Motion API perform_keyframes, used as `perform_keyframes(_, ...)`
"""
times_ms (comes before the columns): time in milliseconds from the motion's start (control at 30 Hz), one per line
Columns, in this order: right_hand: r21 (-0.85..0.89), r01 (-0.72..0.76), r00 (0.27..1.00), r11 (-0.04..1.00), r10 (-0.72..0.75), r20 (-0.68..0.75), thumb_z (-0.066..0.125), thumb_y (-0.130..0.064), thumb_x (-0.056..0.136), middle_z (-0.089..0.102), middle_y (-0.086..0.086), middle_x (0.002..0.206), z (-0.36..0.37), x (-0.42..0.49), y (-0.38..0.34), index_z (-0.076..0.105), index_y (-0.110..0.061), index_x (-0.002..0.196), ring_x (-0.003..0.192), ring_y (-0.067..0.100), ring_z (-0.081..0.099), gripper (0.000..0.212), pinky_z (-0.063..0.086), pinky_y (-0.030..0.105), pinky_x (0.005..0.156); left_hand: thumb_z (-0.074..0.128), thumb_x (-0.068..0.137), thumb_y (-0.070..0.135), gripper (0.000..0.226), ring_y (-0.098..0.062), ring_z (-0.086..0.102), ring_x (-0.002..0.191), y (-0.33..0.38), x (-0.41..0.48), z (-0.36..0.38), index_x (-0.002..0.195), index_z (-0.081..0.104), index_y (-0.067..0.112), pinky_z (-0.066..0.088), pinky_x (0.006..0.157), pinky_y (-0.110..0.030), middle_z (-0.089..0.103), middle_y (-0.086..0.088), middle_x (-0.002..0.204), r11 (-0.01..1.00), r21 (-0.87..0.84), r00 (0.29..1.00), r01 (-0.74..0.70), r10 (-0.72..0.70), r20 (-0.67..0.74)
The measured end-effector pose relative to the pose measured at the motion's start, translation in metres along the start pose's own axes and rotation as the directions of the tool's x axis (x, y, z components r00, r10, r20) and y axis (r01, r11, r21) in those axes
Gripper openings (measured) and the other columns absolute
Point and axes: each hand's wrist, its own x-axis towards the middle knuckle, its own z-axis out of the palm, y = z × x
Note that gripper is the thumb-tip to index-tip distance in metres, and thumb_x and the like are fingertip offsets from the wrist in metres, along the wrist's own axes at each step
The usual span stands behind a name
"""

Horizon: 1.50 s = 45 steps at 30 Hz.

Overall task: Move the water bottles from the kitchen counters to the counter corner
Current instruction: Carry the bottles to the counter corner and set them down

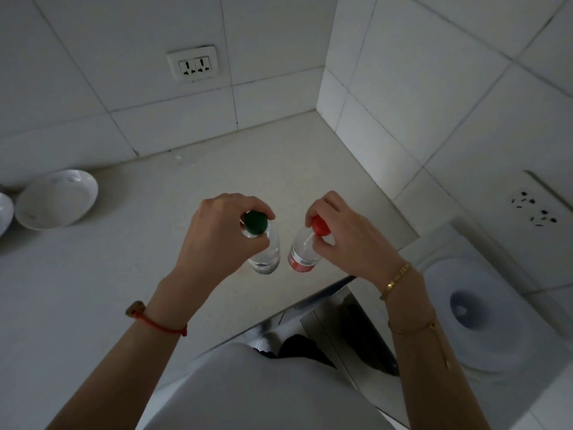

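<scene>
Two clear water bottles stand upright side by side on the pale counter (pixel 93 274), close to its front edge. The green-capped bottle (pixel 265 252) is on the left, and my left hand (pixel 217 234) grips it around the neck just under the cap. To its right is the red-capped bottle (pixel 302 257) with a red label, held at the neck by my right hand (pixel 344 237). The counter corner (pixel 297 135), where the two tiled walls meet, lies beyond both bottles.
A white bowl (pixel 55 198) sits at the left by the back wall, with another dish edge (pixel 4 212) at the frame border. A wall socket (pixel 192 65) is above the counter. A water dispenser top (pixel 483 318) stands to the right of the counter end.
</scene>
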Motion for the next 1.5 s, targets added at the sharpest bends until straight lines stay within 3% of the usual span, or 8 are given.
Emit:
perform_keyframes(167,-0.034,0.029,0.999,0.999,-0.03,-0.033,0.06,-0.016,0.083,0.045,-0.001,0.111,-0.014,0.047,0.017,0.051,-0.018,0.104,0.078,0.014,0.053,0.022,0.038,0.011,0.063,0.08,0.067,0.016,0.029,-0.008,0.062,0.079,-0.008,0.047,0.0,0.093,0.071,0.026,0.055,0.075,-0.027,0.071,0.008,0.09,1.0,0.017,1.0,-0.02,0.02,-0.006)
perform_keyframes(267,-0.032,0.031,0.998,0.999,-0.033,-0.053,0.059,-0.016,0.083,0.045,-0.001,0.11,-0.023,0.075,0.027,0.052,-0.018,0.103,0.078,0.015,0.054,0.022,0.042,0.019,0.065,0.08,0.066,0.016,0.03,-0.007,0.061,0.079,-0.011,0.077,0.002,0.093,0.071,0.026,0.053,0.076,-0.023,0.071,0.008,0.091,0.999,0.023,1.0,-0.029,0.029,-0.007)
perform_keyframes(400,-0.066,0.063,0.997,0.996,-0.066,-0.039,0.059,-0.014,0.084,0.046,0.001,0.113,-0.038,0.116,0.046,0.052,-0.017,0.105,0.082,0.014,0.053,0.023,0.042,0.015,0.067,0.078,0.065,0.016,0.03,-0.008,0.061,0.08,-0.017,0.121,0.008,0.092,0.071,0.027,0.054,0.075,-0.027,0.071,0.009,0.09,1.0,0.001,1.0,-0.014,0.014,-0.019)
perform_keyframes(600,-0.062,0.087,0.996,0.994,-0.089,-0.026,0.059,-0.014,0.084,0.044,0.003,0.114,-0.061,0.186,0.084,0.051,-0.016,0.106,0.088,0.021,0.058,0.024,0.053,0.03,0.074,0.078,0.064,0.015,0.031,-0.008,0.06,0.08,-0.023,0.199,0.019,0.092,0.071,0.028,0.046,0.075,-0.019,0.071,0.009,0.09,1.0,0.016,0.999,0.004,-0.003,-0.041)
perform_keyframes(833,-0.107,0.108,0.994,0.988,-0.111,-0.02,0.057,-0.011,0.086,0.044,0.004,0.111,-0.079,0.272,0.133,0.052,-0.013,0.106,0.081,0.019,0.058,0.021,0.04,0.013,0.064,0.076,0.067,0.013,0.032,-0.011,0.061,0.086,-0.03,0.299,0.041,0.096,0.07,0.026,0.049,0.08,-0.025,0.071,0.005,0.096,0.997,0.07,0.999,-0.031,0.034,-0.038)
perform_keyframes(1167,-0.152,0.104,0.995,0.983,-0.104,0.005,0.055,-0.009,0.086,0.045,0.006,0.11,-0.082,0.376,0.211,0.051,-0.012,0.105,0.079,0.022,0.058,0.019,0.053,0.032,0.074,0.075,0.068,0.008,0.034,-0.017,0.061,0.092,-0.052,0.418,0.083,0.097,0.07,0.024,0.05,0.085,-0.031,0.07,0.002,0.097,0.994,0.1,0.999,-0.033,0.034,-0.013)
perform_keyframes(1500,-0.194,0.038,0.998,0.98,-0.027,0.056,0.052,-0.008,0.086,0.045,0.009,0.114,-0.064,0.448,0.27,0.052,-0.011,0.107,0.078,0.028,0.056,0.022,0.048,0.034,0.071,0.071,0.068,0.003,0.033,-0.017,0.062,0.09,-0.083,0.496,0.128,0.096,0.071,0.021,0.05,0.084,-0.028,0.071,0.0,0.096,0.998,0.059,1.0,-0.001,0.002,-0.013)
